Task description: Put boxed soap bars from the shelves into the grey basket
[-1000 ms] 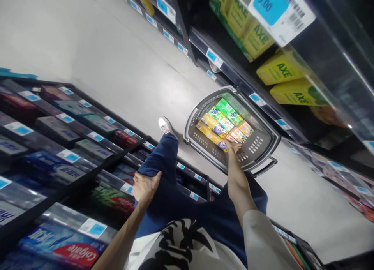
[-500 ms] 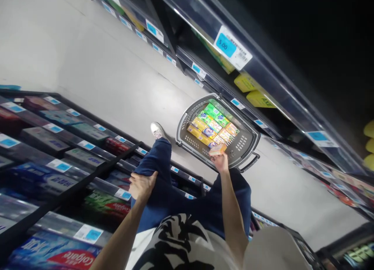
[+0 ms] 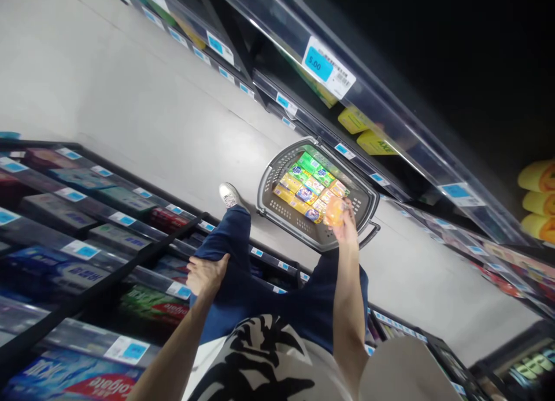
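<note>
My right hand is closed on a small orange box, held over the near right part of a grey shopping basket. Motion smears the box, so its print is unreadable. Inside the basket, several green boxes, yellow boxes and orange-and-white boxes lie packed side by side. My left hand lies on my bent blue-trousered knee, thumb apart from the fingers, with nothing in it.
Low shelves with toothpaste boxes rise close on my left. A dark shelf with price tags and yellow AXE bottles overhangs the basket's far side. Pale floor runs between them. My white shoe stands left of the basket.
My right hand has swung right and slightly farther over the basket, carrying the orange box from the near rim inward. My left hand stays on the knee. The view has shifted slightly.
</note>
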`<move>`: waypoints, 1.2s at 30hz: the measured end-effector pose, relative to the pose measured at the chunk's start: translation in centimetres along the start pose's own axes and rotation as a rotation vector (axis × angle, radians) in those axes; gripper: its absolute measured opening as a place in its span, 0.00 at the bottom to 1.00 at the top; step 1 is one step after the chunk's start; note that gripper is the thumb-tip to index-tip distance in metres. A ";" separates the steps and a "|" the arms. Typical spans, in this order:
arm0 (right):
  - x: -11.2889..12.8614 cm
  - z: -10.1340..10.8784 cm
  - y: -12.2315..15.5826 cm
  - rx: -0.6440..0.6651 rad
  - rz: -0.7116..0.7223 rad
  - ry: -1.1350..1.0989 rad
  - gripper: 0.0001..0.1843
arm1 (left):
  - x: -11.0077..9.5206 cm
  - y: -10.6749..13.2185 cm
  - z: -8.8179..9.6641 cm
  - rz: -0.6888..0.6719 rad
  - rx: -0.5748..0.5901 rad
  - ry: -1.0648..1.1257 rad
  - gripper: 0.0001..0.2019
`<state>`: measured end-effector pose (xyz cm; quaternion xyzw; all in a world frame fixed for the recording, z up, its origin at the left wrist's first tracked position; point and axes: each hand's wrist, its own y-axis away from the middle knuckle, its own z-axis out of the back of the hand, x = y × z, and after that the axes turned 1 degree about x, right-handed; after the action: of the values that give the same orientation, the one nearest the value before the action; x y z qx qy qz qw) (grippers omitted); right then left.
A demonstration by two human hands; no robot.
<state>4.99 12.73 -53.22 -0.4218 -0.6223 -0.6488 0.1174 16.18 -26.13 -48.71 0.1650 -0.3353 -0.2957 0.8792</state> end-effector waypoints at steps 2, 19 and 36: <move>1.4 -0.6 -0.1 -0.023 0.077 0.138 0.35 | -0.1 0.2 0.1 0.004 -0.004 -0.009 0.47; 0.0 -6.0 2.8 0.129 -0.076 -0.504 0.19 | 0.0 0.2 -0.3 -0.007 -0.022 -0.001 0.47; 2.3 -11.8 4.8 1.004 0.089 -1.757 0.13 | -0.2 0.4 0.1 0.003 -0.002 -0.029 0.48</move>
<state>2.11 1.95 -46.74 -0.6747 -0.6729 0.2330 -0.1942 16.12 -25.68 -48.57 0.1594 -0.3480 -0.2972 0.8747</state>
